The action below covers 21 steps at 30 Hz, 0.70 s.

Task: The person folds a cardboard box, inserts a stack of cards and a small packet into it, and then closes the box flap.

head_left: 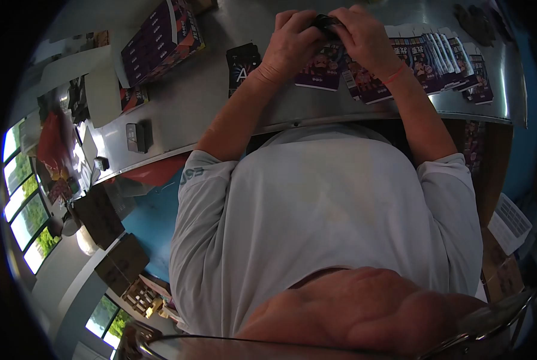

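Both hands meet at the far side of the metal table (pixel 184 99), over the printed cartons. My left hand (pixel 293 43) has its fingers curled on a small, shiny black piece (pixel 326 24), mostly hidden by fingers. From the other side my right hand (pixel 364 41) pinches the same piece; its exact kind I cannot tell. Below the hands lies a purple printed carton (pixel 319 75). Left of my left forearm is a pile of black cards (pixel 242 67), the top one marked with a large "A". A row of overlapping flat purple cartons (pixel 421 66) extends right of my right wrist.
A large purple display box (pixel 163 42) stands at the back left. Nearer the left end sits a small dark box (pixel 136 138). Dark gloves (pixel 475 24) rest in the far right corner. Cardboard boxes (pixel 121 261) are on the floor at left.
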Available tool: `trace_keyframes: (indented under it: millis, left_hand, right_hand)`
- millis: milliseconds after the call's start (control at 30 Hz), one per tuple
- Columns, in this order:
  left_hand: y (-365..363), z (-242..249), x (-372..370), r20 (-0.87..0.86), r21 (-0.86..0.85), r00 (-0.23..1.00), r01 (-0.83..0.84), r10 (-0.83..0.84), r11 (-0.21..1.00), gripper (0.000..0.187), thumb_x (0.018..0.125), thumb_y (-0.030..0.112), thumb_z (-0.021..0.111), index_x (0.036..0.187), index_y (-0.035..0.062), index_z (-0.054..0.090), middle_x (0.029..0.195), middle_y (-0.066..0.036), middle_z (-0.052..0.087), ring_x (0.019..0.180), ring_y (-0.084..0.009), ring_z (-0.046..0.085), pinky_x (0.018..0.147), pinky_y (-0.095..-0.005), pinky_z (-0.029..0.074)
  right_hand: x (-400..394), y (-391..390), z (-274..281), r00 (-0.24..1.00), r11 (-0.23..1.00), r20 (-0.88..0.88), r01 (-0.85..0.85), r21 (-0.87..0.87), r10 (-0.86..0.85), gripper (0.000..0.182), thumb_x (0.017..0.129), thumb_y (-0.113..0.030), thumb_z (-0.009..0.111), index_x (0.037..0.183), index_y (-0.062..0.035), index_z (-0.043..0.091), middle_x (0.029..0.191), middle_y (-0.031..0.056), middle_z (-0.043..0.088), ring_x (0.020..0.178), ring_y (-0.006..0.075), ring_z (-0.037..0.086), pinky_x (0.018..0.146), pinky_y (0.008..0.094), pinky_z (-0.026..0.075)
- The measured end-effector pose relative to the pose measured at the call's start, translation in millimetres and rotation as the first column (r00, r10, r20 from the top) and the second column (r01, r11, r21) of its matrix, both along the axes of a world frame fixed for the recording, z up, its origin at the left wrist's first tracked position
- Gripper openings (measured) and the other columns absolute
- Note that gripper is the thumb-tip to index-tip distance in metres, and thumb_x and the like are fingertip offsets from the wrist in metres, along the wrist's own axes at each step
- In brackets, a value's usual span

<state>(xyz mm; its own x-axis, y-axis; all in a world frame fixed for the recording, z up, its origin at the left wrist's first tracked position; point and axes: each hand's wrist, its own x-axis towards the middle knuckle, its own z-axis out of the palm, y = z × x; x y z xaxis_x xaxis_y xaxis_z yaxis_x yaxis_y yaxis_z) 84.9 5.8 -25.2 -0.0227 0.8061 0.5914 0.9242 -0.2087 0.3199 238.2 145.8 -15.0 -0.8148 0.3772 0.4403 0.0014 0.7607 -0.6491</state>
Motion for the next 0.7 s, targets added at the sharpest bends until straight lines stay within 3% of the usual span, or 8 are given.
trace_keyframes:
  millis: [100, 300, 600, 700]
  left_hand:
    - [-1, -4, 0, 0.012, -0.027, 0.998, 0.06, -0.059, 0.998, 0.022, 0.071, 0.014, 0.076, 0.09, 0.0189, 0.066, 0.109, -0.005, 0.058, 0.104, -0.0326, 0.049, 0.09, -0.0382, 0.045]
    - [1, 0, 0, 0.082, 0.003, 0.996, 0.026, -0.026, 1.0, 0.023, 0.071, 0.015, 0.076, 0.091, 0.0175, 0.065, 0.116, -0.011, 0.053, 0.104, -0.0325, 0.049, 0.091, -0.0408, 0.043]
    - [4, 2, -1, 0.076, 0.017, 0.997, -0.011, 0.01, 1.0, 0.028, 0.075, 0.015, 0.075, 0.1, 0.0124, 0.061, 0.118, -0.013, 0.052, 0.106, -0.0309, 0.051, 0.088, -0.0389, 0.047]
    - [4, 3, -4, 0.089, 0.02, 0.996, -0.019, 0.018, 1.0, 0.03, 0.076, 0.015, 0.075, 0.102, 0.0109, 0.06, 0.118, -0.013, 0.052, 0.105, -0.0305, 0.052, 0.087, -0.0384, 0.048]
  right_hand:
    - [0, 5, 2, 1.0, 0.997, 0.022, 0.003, -0.082, -0.001, 0.018, 0.09, -0.011, 0.063, 0.109, -0.0083, 0.063, 0.09, 0.0104, 0.066, 0.081, 0.0273, 0.064, 0.07, 0.0348, 0.051]
    - [-3, 1, -6, 0.995, 0.979, -0.033, 0.082, -0.189, -0.09, 0.018, 0.09, -0.01, 0.063, 0.108, -0.0086, 0.064, 0.091, 0.01, 0.066, 0.083, 0.0271, 0.063, 0.073, 0.0351, 0.051]
    - [-14, -7, -11, 0.996, 0.997, 0.062, 0.069, 0.033, -0.071, 0.018, 0.089, -0.01, 0.062, 0.107, -0.009, 0.065, 0.092, 0.0093, 0.065, 0.085, 0.0269, 0.061, 0.076, 0.0356, 0.051]
    - [-14, -8, -9, 1.0, 0.988, 0.022, 0.018, 0.154, -0.022, 0.019, 0.088, -0.011, 0.062, 0.107, -0.009, 0.065, 0.104, 0.006, 0.066, 0.094, 0.0275, 0.059, 0.082, 0.0359, 0.049]
